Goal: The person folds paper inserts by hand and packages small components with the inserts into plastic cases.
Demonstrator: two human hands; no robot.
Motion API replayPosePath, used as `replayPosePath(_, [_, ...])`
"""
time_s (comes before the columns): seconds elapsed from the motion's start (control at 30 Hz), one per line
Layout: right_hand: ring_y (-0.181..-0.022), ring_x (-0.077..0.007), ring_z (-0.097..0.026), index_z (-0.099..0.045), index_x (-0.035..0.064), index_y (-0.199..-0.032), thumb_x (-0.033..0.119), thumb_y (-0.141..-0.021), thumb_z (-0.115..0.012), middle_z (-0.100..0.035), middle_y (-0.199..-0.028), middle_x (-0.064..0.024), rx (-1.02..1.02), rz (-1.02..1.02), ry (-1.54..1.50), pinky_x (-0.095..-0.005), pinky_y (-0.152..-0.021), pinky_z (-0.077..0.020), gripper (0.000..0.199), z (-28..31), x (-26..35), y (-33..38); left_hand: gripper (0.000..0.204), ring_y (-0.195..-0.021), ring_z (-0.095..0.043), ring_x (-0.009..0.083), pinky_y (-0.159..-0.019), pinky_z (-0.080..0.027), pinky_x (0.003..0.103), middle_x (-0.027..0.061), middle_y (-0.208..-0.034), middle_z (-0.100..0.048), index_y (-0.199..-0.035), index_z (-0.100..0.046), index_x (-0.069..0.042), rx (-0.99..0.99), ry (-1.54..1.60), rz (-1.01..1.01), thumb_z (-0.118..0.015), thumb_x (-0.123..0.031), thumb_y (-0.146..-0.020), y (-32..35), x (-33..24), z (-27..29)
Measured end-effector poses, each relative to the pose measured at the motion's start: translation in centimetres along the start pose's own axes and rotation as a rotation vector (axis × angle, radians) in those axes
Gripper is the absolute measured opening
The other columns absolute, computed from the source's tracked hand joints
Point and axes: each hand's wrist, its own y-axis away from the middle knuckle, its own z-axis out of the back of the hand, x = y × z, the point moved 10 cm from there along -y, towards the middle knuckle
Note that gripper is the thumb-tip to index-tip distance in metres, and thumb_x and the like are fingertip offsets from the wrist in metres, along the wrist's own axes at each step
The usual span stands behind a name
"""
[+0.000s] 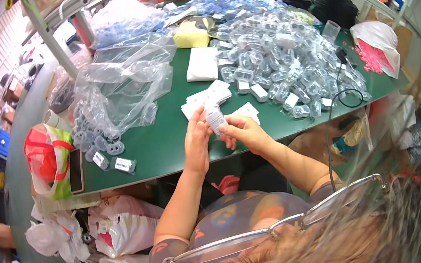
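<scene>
Green worktop [169, 151] spans the crowded room, and near its front edge the person holds up a small clear packet [214, 119], just this side of some white slips [206, 98]. The right hand [244, 132] pinches it between thumb and fingers; the left hand [197, 140] is loosely spread at its other side, fingers straight, and from where I stand I can't tell whether they touch it. To handle it well, I'd keep that pinch light and near the edge so the thin plastic doesn't crease, let the left fingers steady the far side, and keep the flat face turned up to the eyes. Beyond, a big heap [260, 63] of similar clear packets covers the right side. On the left lies a slack clear bag [125, 81], rounded clear pieces [92, 143] gathered by it. At the far right, a white sack [384, 36] has bright pink bits [369, 58] at its mouth. What the red-and-green bag [51, 161] contains, I can't make out.
</scene>
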Motion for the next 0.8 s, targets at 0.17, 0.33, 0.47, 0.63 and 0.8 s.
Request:
replayPosePath(0.17, [-0.072,-0.0046,-0.06,-0.059,0.0023,-0.135,0.02,-0.098,-0.071,-0.066,-0.094,0.0013,0.035,0.023,-0.074,-0.0205,-0.062,-0.0494,0.042,-1.9,-0.4,0.1,0.052,-0.111,-0.066,0.0244,-0.098,-0.052,0.039,0.0183,-0.123,-0.066,-0.142,-0.047,-0.001,-0.085,0.101,0.06,-0.052,-0.04,-0.108,-0.8,-0.5,0.8])
replayPosePath(0.33, [-0.075,-0.0029,-0.057,-0.05,-0.0025,-0.144,0.01,-0.094,-0.074,-0.063,-0.095,0.0024,-0.002,0.159,0.037,-0.0188,-0.063,-0.0468,0.056,-2.2,-0.3,0.0,0.039,-0.103,-0.069,0.021,-0.092,-0.057,0.036,0.0151,-0.113,-0.069,-0.135,-0.053,-0.003,-0.196,0.284,-0.02,-0.05,-0.033,-0.11,-0.2,0.3,1.9])
replayPosePath(0.47, [-0.075,-0.0022,-0.055,-0.048,-0.003,-0.147,0.006,-0.094,-0.072,-0.062,-0.101,0.001,-0.098,0.324,0.123,-0.0184,-0.064,-0.046,0.059,-2.5,0.2,0.4,0.038,-0.103,-0.069,0.0206,-0.092,-0.057,0.035,0.0143,-0.113,-0.07,-0.133,-0.055,-0.003,-0.256,0.22,-0.075,-0.05,-0.033,-0.11,0.2,-0.2,1.5])
replayPosePath(0.63, [-0.076,-0.0024,-0.055,-0.046,-0.0024,-0.149,0.006,-0.095,-0.07,-0.062,-0.104,-0.0009,-0.096,0.329,0.101,-0.019,-0.065,-0.0473,0.06,-3.3,0.1,0.6,0.042,-0.105,-0.069,0.0211,-0.092,-0.057,0.036,0.0125,-0.115,-0.07,-0.133,-0.054,-0.003,-0.294,0.177,-0.048,-0.05,-0.037,-0.11,0.5,-0.3,1.6])
replayPosePath(0.8, [-0.075,-0.0039,-0.057,-0.046,-0.0023,-0.15,0.009,-0.098,-0.066,-0.062,-0.103,-0.002,-0.129,0.299,0.096,-0.0202,-0.065,-0.0499,0.057,-3.1,0.5,0.7,0.04,-0.104,-0.068,0.0194,-0.091,-0.057,0.034,0.0122,-0.114,-0.07,-0.133,-0.055,-0.004,-0.254,0.163,-0.097,-0.051,-0.036,-0.11,0.2,-0.1,2.0])
